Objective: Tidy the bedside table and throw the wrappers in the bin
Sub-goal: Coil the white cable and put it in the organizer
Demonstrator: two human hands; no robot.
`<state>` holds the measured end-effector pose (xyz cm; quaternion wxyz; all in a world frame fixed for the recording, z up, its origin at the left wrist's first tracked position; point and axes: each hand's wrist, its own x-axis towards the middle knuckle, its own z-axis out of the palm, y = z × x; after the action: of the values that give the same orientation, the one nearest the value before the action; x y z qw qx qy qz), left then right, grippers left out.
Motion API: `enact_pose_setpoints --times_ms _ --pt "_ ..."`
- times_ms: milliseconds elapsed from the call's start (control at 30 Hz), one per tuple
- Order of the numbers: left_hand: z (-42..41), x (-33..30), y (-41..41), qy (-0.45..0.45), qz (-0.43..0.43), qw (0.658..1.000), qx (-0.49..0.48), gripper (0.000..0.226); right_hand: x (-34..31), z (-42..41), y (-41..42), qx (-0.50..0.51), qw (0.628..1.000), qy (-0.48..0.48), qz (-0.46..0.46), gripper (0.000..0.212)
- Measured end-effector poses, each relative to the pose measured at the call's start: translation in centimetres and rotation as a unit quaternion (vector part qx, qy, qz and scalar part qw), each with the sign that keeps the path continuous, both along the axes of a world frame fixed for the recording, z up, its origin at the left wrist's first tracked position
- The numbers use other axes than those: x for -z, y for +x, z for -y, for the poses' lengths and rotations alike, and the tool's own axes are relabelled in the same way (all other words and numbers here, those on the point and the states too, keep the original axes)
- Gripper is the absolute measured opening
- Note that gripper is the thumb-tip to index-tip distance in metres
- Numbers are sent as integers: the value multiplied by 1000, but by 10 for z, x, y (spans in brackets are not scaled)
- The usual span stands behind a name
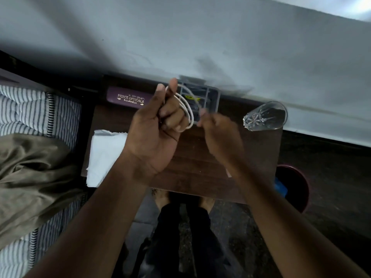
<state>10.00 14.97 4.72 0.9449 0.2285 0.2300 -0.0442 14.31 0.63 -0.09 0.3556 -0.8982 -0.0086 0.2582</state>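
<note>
Head view, looking down: a white cable (185, 109) is being coiled above the table (192, 173). The left hand (158, 133) is curled round the loops, thumb up, while the free end is pinched by the fingers of the right hand (218, 135), which is blurred. The hands are held close together, clear of the table top.

The step in hand is judged to be the winding of the cable into a neat bundle. The next move would call for the last length to be laid round the loops and the bundle set down, perhaps in the grey organiser (208, 97) at the far edge, just beyond the hands.

A purple spectacle case (128, 97) lies at the far left of the table, and a white tissue (106, 155) rests at the near left edge. A clear glass (265, 116) stands at the far right corner, near enough to be knocked by the right arm. A dark red bin (297, 187) sits on the floor to the right, with something blue in it. No wrapper can be made out with certainty. A striped bed (24, 109) lies to the left.
</note>
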Motion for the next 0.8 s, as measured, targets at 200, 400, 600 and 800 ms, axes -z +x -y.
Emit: enact_pose_setpoints --times_ms 200,400,600,800 --pt "0 9 8 162 -55 984 -57 32 -14 2 -32 -224 971 -80 14 28" --pt "15 17 4 325 -57 944 19 21 -45 12 -27 -285 952 -80 80 27" --pt "28 25 -10 469 -92 869 129 30 -62 18 -2 -301 948 -6 106 11" --pt "24 21 -15 459 -106 858 205 42 -58 24 23 -269 954 71 116 21"
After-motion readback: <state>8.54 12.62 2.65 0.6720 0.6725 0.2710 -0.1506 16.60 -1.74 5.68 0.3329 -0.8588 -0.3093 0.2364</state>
